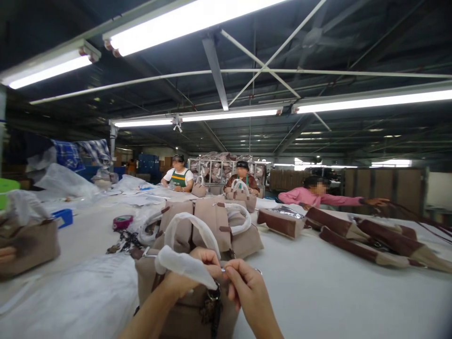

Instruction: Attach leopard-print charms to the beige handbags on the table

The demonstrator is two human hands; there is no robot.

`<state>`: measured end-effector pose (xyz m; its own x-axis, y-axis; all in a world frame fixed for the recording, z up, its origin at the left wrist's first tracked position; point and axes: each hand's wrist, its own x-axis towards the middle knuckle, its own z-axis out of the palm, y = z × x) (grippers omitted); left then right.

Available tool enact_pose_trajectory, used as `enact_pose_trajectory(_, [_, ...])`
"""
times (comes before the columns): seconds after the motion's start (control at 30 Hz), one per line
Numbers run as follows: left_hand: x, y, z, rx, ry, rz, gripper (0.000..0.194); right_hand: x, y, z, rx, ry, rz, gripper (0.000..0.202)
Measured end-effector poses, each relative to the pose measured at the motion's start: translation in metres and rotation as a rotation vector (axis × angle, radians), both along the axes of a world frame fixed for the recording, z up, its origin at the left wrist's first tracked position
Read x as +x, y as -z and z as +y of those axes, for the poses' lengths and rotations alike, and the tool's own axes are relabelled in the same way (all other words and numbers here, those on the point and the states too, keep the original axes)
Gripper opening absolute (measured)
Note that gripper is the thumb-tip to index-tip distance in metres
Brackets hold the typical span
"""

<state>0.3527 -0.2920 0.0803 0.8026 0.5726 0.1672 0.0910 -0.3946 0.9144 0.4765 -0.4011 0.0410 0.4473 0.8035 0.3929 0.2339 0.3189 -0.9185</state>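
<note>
A beige handbag [183, 310] stands right in front of me, its looped handles [192, 221] wrapped in white material. My left hand [197, 270] reaches past the nearer wrapped handle [183, 266], fingers closed near the bag's top; what they grip is hidden. Close beside it, my right hand [247, 282] pinches a thin silver metal piece [259, 271], whose curved end shows behind the fingers. Below the hands, a dark charm [210, 308] hangs from a metal ring on the bag's front.
More beige bags [212, 223] stand just behind. A tape roll [122, 222] and dark charms [129, 240] lie left, near plastic sheeting [81, 296]. Brown-and-beige bags [339, 245] lie right. Another hand [7, 254] touches a bag at far left. Three people [181, 179] work across the table.
</note>
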Motion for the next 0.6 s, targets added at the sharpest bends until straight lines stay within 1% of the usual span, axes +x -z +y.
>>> enact_pose_trajectory(0.3, [0.001,0.004,0.002,0.038,0.005,0.006,0.020,-0.003,0.002,0.001,-0.012,0.029,-0.011,0.045])
enact_pose_trajectory(0.5, [0.001,0.009,0.003,0.075,0.002,-0.013,0.019,-0.006,0.001,-0.001,-0.005,0.062,-0.053,0.045])
enact_pose_trajectory(0.6, [0.002,0.011,0.002,0.115,-0.014,-0.029,0.017,-0.008,0.003,-0.002,0.001,0.084,-0.097,0.041])
